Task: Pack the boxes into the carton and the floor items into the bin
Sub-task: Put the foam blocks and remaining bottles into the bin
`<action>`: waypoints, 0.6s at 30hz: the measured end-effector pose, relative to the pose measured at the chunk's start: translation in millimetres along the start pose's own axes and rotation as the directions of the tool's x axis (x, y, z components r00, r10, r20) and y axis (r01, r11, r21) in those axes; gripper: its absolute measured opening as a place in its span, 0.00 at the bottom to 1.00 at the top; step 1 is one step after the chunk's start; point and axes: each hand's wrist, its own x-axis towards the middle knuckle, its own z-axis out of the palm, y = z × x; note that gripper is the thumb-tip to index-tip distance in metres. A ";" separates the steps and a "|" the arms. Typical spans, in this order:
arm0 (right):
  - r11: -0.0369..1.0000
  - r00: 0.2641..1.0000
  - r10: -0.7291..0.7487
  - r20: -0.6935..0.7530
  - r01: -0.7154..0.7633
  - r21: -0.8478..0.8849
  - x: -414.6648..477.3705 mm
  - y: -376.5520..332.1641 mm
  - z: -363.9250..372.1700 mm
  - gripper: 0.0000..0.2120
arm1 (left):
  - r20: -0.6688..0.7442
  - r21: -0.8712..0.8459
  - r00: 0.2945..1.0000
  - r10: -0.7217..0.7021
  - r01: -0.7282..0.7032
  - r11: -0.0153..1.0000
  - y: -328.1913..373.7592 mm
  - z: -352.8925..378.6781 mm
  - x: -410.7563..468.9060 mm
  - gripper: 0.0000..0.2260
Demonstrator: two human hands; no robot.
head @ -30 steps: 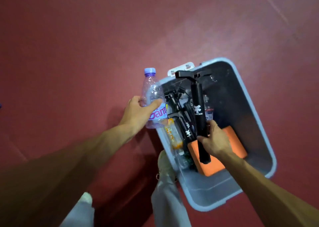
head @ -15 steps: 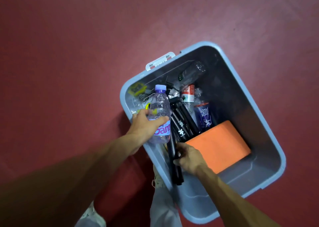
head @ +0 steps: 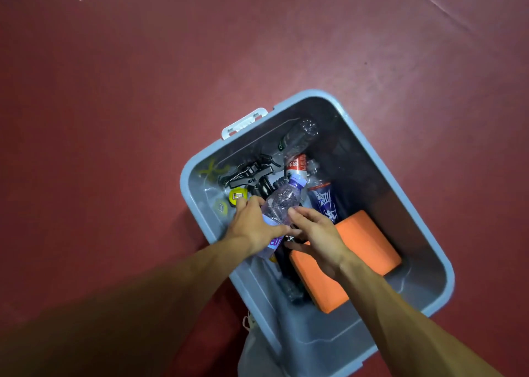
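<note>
Your left hand [head: 254,227] fingers clamp the clear bottle [head: 282,205] inside the blue bin [head: 400,182]; right hand [head: 317,239] fingers apart, spread above the orange block [head: 363,250].

Both forearms extend forward and converge near centre. The left hand [head: 254,226] is curled in a closed grip, thumb pointing right across the front. The right hand [head: 317,237] is open, fingers [head: 297,215] spread and relaxed, palm down, just beside the left hand.
</note>
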 end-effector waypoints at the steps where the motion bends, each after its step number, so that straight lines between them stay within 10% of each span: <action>1: 1.000 1.000 0.004 -0.017 -0.004 0.003 1.8 -2.3 -5.1 0.10 | 0.010 0.002 1.000 0.009 -0.009 1.000 4.5 3.5 2.7 0.38; 10: 0.998 0.970 0.038 -0.239 -0.048 -0.036 -1.1 -21.4 -60.8 0.10 | 0.082 -0.113 0.992 0.091 -0.082 0.990 22.0 -9.9 4.2 0.35; 18: 0.963 0.988 0.015 -0.151 -0.055 -0.264 -24.0 -40.9 -7.8 0.04 | -0.155 -0.217 0.986 -0.053 0.018 0.976 -28.4 -93.8 -46.4 0.25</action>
